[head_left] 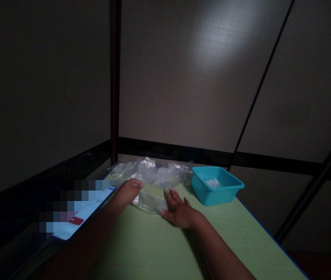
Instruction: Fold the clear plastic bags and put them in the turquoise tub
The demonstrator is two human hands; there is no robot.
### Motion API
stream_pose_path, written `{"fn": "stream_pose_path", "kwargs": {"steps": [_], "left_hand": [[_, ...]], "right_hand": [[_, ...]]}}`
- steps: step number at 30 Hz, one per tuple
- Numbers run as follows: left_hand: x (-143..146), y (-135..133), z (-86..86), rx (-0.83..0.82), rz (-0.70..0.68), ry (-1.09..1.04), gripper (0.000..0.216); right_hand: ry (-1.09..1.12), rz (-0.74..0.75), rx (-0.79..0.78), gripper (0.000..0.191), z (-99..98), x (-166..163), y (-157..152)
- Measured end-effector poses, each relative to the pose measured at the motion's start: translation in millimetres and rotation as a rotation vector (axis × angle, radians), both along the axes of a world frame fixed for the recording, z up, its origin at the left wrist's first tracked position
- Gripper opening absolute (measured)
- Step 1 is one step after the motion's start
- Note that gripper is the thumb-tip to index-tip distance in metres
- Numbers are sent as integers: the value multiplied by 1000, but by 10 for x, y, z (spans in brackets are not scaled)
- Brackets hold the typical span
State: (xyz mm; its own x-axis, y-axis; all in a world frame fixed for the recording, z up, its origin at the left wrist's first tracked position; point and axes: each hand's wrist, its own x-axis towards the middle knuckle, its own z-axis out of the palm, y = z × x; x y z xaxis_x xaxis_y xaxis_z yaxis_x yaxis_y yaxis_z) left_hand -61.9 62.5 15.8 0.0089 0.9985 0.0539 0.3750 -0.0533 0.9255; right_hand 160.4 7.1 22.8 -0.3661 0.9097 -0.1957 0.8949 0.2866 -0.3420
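Note:
A clear plastic bag (149, 203) lies spread on the light green table between my hands. My left hand (129, 191) is closed at the bag's left edge, fingers curled and pinching the plastic. My right hand (180, 212) rests flat at its right edge, palm down with the fingers stretched out and apart. Just beyond both hands sits a crumpled heap of clear plastic bags (150, 171). Right of the heap stands a turquoise plastic basin (216, 197), with a small clear plastic piece (213, 182) inside.
A phone (86, 214) with a lit screen, partly pixelated, is beside my left forearm. The green table (142, 245) ends at a blue edge on the right. Dark-trimmed panels (177, 97) rise behind the table, and another panel (46, 89) stands at the left.

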Motion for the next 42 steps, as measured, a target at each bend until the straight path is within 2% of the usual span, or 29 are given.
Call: {"fn": "stream_pose_path", "kwargs": {"steps": [5, 9, 14, 19, 24, 30, 36, 39, 42], "left_hand": [[14, -19, -1, -96, 12, -30, 19], [35, -57, 3, -194, -9, -47, 34], [68, -119, 82, -235, -9, -99, 39], [117, -205, 175, -211, -39, -318, 49], [189, -292, 184, -262, -165, -456, 51], [258, -342, 176, -208, -311, -568, 48], [250, -323, 152, -134, -328, -683, 80], [253, -327, 90, -144, -456, -631, 96], [261, -333, 5, -94, -579, -416, 102]], "right_hand": [[-51, -4, 65, 97, -50, -88, -51], [-75, -4, 81, 92, -65, -122, -60], [-89, -44, 100, 86, -62, -117, -25], [-108, -80, 116, 86, -101, -74, 42], [-114, -80, 141, 87, -143, -39, 75], [-121, -92, 108, 92, -102, -49, 56], [-107, -97, 108, 95, -89, -60, 44], [-109, -98, 118, 93, -113, -53, 56], [-115, -85, 124, 92, -137, -40, 76]]}}
